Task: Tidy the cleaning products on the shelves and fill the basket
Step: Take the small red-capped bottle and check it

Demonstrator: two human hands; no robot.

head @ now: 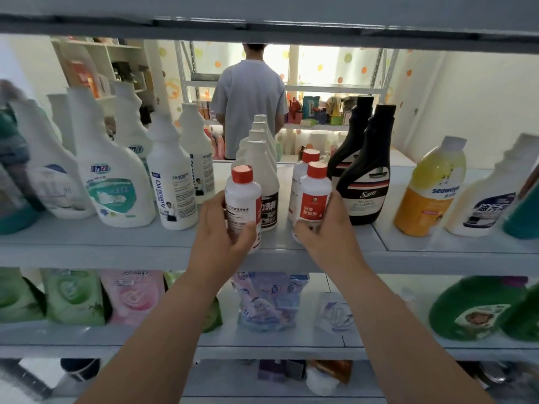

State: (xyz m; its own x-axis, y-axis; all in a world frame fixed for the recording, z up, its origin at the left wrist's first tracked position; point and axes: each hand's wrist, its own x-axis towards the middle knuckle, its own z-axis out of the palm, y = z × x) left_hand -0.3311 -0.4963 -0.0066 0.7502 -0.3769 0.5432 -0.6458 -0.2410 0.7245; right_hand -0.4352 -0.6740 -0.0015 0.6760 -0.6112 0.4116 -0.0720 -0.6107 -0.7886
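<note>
- I am gripping a small white red-capped bottle [243,199] in my left hand [221,225], fingers and thumb curled round its lower half, at the front edge of the middle shelf [116,243], near its centre. I cannot tell whether its base is resting on the shelf.
- My right hand [326,231] is clasping a matching bottle [313,193] just beside it, also near the front edge, with the red label facing me.
- A third red-capped bottle [309,156] is standing right behind the one on the right, making three of this kind.
- A row of tall white bottles [262,158] is running back behind the left one; I am counting four caps.
- Two black bottles [367,182] are standing just to the right, one behind the other.
- Two white "Oil enemy" bottles [172,185] are standing to the left, and one yellow bottle [428,188] is sitting towards the right end.
- The shelf is pale grey and smooth; the lower shelf [262,342] is carrying green, pink and blue refill pouches [132,295].
- Beyond the shelf, a person in a grey T-shirt [249,103] is standing with their back to me, in a white room with coloured dots on the walls.
</note>
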